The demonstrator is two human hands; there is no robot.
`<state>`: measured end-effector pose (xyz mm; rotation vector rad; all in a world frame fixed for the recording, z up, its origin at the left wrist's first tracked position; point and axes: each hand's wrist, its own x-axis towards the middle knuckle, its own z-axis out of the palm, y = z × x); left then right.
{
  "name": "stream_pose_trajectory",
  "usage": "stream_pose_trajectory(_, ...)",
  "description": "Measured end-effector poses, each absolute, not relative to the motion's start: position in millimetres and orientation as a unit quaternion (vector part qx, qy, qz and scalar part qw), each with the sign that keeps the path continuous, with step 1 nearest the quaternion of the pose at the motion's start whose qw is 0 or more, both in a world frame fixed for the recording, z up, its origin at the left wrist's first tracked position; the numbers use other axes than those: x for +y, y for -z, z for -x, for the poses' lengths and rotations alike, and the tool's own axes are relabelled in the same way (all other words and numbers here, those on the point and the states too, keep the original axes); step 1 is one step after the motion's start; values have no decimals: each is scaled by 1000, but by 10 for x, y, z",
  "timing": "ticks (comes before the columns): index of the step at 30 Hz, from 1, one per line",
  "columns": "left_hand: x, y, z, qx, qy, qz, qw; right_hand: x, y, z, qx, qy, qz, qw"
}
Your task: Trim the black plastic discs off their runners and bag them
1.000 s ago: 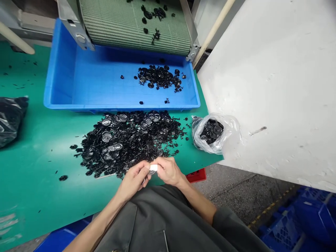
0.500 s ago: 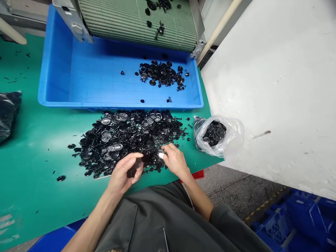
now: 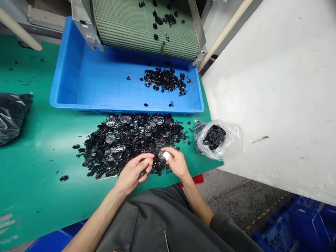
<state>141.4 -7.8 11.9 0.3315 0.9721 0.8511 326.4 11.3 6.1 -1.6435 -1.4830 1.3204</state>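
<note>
Your left hand (image 3: 132,174) and right hand (image 3: 177,162) work over a heap of black plastic discs (image 3: 126,140) on a green desk (image 3: 34,140), below a blue tray (image 3: 63,70) and mesh conveyor belt (image 3: 144,31).
Your right fingers (image 3: 172,154) pinch a white piece (image 3: 166,155) beside a black disc (image 3: 161,155) at the heap's near edge; your left fingers (image 3: 147,162) curl inward, anything in them hidden.

Plastic disc heap (image 3: 131,143) on bench (image 3: 34,189), before tray (image 3: 105,84); bag (image 3: 233,134) right of heap; conveyor belt (image 3: 144,31) behind tray.
</note>
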Motion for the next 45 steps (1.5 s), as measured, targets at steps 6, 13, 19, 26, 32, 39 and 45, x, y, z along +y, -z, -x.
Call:
stream_pose_trajectory(6, -130, -98, -1627, 517, -372, -273, 721, 40, -106, -3103, -411, -591, 607, 335)
stream_pose_trajectory(13, -109, -103, -1575, 548, -416, -283, 668, -2, -90, -3100, -449, -565, 595, 354)
stream_pose_trajectory(19, -120, -114, -1465, 554, -377, -336, 662, -21, -138, -3196, -558, -531, 555, 314)
stream_pose_trajectory(26, -244, -101, -1369, 546, -325, -377, 674, -29, -244, -3086, -548, -606, 522, 245)
stream_pose_trajectory(32, -423, -92, -1268, 560, -291, -450, 632, -234, -193, -3024, -665, -525, 493, 199)
stream_pose_trajectory(39, -441, -99, -1367, 524, -346, -308, 715, -239, -157, -2960, -663, -504, 511, 211)
stream_pose_trajectory(45, -327, -44, -1249, 479, -461, -162, 729, 193, -152, -2972, -749, -330, 554, 151)
